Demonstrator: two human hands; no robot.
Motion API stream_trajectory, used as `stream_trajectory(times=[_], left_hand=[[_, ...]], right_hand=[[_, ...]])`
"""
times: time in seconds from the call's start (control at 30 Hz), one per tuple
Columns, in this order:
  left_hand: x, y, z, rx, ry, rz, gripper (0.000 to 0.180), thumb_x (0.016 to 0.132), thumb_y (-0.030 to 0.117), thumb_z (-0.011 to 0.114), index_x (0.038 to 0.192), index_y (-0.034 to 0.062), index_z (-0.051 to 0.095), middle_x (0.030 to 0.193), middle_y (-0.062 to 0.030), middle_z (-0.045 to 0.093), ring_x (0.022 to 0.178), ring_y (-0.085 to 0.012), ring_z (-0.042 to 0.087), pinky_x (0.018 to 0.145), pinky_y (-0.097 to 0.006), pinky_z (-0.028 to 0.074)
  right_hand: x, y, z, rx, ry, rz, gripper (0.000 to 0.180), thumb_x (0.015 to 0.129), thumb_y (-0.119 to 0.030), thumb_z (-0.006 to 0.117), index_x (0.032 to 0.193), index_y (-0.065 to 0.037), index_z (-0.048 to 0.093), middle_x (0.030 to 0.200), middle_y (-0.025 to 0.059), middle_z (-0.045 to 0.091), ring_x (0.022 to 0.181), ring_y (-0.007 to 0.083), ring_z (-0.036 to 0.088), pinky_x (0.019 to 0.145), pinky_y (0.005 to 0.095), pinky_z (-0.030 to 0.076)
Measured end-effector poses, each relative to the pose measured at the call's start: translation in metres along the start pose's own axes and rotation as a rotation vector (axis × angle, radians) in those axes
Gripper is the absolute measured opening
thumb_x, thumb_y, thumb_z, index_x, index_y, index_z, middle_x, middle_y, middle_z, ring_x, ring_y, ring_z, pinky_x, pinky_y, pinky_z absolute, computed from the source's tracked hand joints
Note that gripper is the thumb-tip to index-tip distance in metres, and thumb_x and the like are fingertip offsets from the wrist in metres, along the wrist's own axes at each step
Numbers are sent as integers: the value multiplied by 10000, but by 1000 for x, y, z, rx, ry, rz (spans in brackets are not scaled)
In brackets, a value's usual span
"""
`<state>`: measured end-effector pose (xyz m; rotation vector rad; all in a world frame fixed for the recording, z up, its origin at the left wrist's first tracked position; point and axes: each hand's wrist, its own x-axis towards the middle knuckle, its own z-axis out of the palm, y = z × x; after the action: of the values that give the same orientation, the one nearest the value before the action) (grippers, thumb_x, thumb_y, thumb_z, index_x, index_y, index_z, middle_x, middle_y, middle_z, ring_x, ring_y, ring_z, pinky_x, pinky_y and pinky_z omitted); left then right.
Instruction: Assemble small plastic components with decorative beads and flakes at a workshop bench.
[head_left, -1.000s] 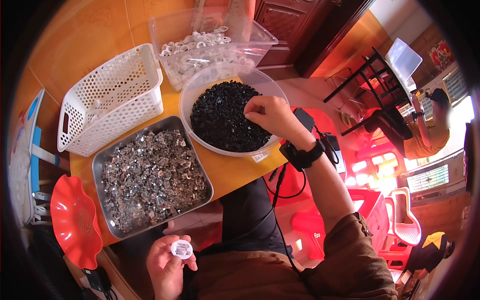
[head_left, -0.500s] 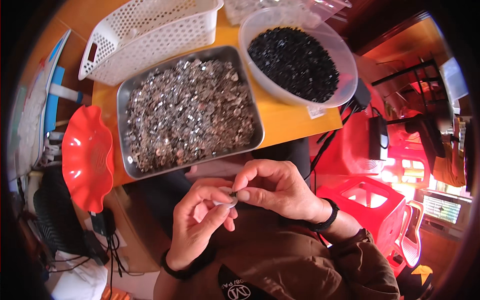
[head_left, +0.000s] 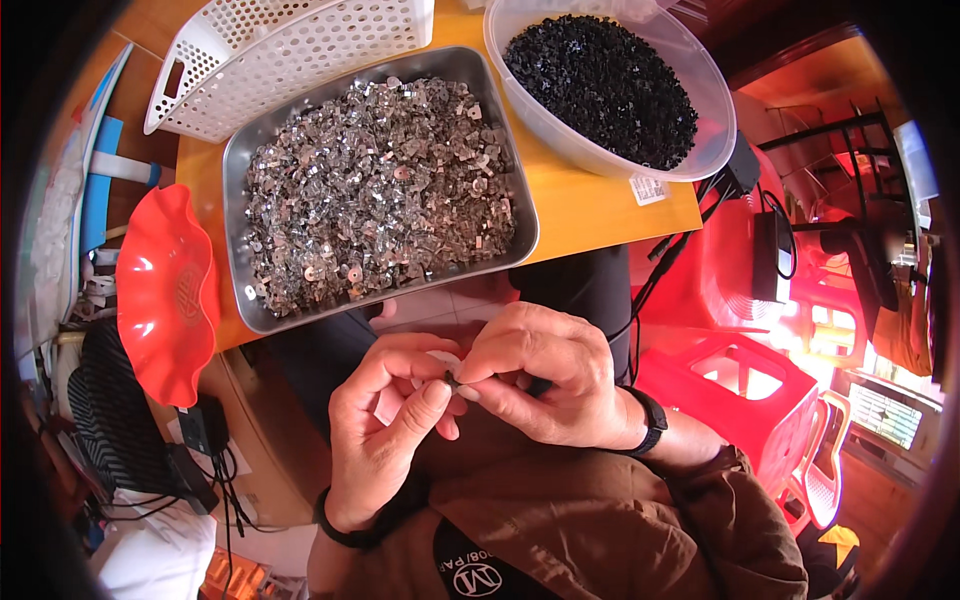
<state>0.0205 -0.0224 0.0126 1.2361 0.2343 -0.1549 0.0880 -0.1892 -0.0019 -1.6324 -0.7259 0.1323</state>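
My left hand (head_left: 388,425) and my right hand (head_left: 548,378) meet in front of my lap, fingertips almost touching. Between them, pinched by both thumbs and forefingers, is a tiny dark part (head_left: 452,381); its exact kind is too small to make out. Something thin, whitish and rounded (head_left: 442,356) shows behind it at my left fingers. Beyond my hands, a metal tray (head_left: 524,225) on the table holds a heap of small shiny metal pieces (head_left: 380,190), some like washers. To its right, a clear plastic tub (head_left: 716,110) contains many small black pieces (head_left: 605,95).
A white perforated basket (head_left: 320,75) stands behind the tray on the yellow-brown table (head_left: 590,235). At the table's left is a red wavy-rimmed dish (head_left: 170,295). Red plastic stools (head_left: 790,420) are on my right. Black cables (head_left: 655,270) hang by the table's right corner.
The table and its containers sit higher in the picture. My left thumb has come up against the dark part, and my right fingers have curled in closer. The whitish piece is now more covered.
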Motion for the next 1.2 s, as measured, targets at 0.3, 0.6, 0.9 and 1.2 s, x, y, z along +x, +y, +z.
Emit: stream_trajectory(times=[0.3,0.6,0.9,1.2], left_hand=[[-2,0,-2,-45,-35,-8,126,882,52,591,958,-49,589,1117,-151,526,794,-171,621,599,-252,529],[-2,-3,-2,-50,-59,14,150,917,63,533,1000,-54,577,1125,-161,517,838,-185,614,606,-262,523],[-2,-2,-2,22,-32,-1,137,896,58,570,977,-50,593,1123,-156,515,829,-171,610,614,-259,528],[-5,-3,0,239,68,167,100,843,-9,620,936,-44,609,1100,-150,512,822,-146,585,625,-249,529]], right_hand=[[0,5,1,-139,46,-226,201,683,-24,738,855,-85,653,829,46,595,718,213,619,637,313,515],[1,11,3,71,43,-156,180,729,-22,731,903,-55,696,810,50,621,681,158,606,582,264,488],[-1,11,4,18,70,-153,176,722,14,716,878,-63,697,786,42,606,682,152,599,574,262,483],[-4,7,7,8,76,-60,171,707,-10,741,859,-64,687,794,42,610,672,154,588,564,258,471]])
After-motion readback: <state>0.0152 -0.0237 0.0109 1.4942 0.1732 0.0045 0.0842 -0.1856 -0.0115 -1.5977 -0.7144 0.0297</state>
